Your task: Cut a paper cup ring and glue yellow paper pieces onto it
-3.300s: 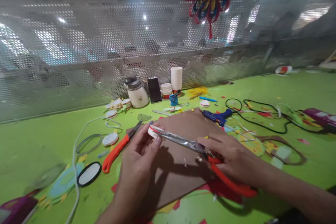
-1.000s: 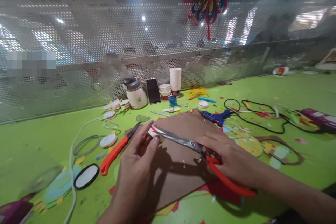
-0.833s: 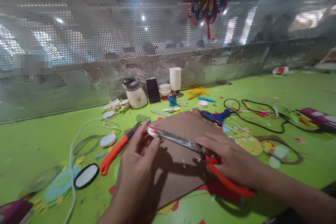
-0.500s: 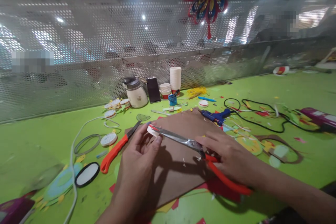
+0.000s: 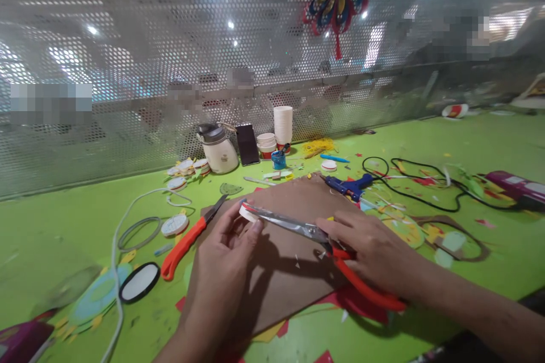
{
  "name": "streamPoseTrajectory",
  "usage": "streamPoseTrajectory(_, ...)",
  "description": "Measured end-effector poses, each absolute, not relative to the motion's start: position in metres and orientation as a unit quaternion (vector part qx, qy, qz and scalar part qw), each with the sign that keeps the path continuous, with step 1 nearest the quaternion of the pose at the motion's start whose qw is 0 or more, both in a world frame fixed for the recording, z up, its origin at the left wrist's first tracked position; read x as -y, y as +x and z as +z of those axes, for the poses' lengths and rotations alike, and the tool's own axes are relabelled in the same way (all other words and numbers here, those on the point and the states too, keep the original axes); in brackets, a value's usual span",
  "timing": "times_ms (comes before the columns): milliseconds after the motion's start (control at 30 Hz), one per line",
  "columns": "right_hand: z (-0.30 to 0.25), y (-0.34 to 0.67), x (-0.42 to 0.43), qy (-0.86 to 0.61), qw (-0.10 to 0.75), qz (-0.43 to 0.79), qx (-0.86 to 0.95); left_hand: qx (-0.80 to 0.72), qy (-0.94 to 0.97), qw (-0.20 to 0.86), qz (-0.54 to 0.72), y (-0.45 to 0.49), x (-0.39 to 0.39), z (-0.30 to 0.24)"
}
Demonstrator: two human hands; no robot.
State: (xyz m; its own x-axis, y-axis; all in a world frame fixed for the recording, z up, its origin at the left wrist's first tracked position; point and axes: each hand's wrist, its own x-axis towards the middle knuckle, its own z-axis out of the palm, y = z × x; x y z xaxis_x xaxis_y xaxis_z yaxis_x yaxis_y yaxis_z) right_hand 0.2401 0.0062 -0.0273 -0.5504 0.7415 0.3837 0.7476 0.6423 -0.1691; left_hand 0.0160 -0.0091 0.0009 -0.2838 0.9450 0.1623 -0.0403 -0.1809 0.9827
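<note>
Between the thumb and fingers of my left hand (image 5: 232,258) is a small white paper cup piece (image 5: 247,213) with a red band, like a cut-off cup base. My right hand (image 5: 366,247) grips a pair of scissors (image 5: 298,226) by the orange-red handles. The blades point left and their tips touch the piece at its red band. Both hands are above a brown board (image 5: 289,272), where tiny white scraps lie. An orange utility knife (image 5: 187,244) rests at the board's left edge, blade pointing away.
A blue glue gun (image 5: 349,186) with a black cord lies at the board's far right corner. Behind stand a white jug (image 5: 219,150), a phone (image 5: 247,144) and stacked paper cups (image 5: 283,125). A white cable (image 5: 117,272) runs down the left. Paper scraps are scattered over the green table.
The view has shifted very slightly. Both hands, the scissors and the cup piece keep nearly the same places, with the blade tips still at the red band.
</note>
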Motion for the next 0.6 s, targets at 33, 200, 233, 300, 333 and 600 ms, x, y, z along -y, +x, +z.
streamPoseTrajectory(33,-0.027,0.240,-0.006,-0.421,0.216,-0.007,0.881,-0.509,0.445,0.399,0.620,0.015,0.007,-0.001)
streamPoseTrajectory(200,-0.028,0.240,-0.005,-0.416,0.222,-0.014,0.882,-0.513,0.442,0.413,0.609,0.014,0.007,-0.002)
streamPoseTrajectory(233,-0.028,0.240,-0.005,-0.417,0.221,-0.013,0.882,-0.512,0.442,0.414,0.610,0.014,0.008,-0.002)
streamPoseTrajectory(300,-0.028,0.241,-0.005,-0.420,0.214,-0.006,0.882,-0.512,0.441,0.415,0.609,0.015,0.009,-0.002)
streamPoseTrajectory(333,-0.028,0.241,-0.005,-0.423,0.209,0.000,0.882,-0.513,0.442,0.415,0.607,0.014,0.008,-0.002)
streamPoseTrajectory(600,-0.022,0.239,-0.019,-0.525,0.182,0.109,0.824,-0.515,0.478,0.419,0.576,0.000,-0.004,-0.011)
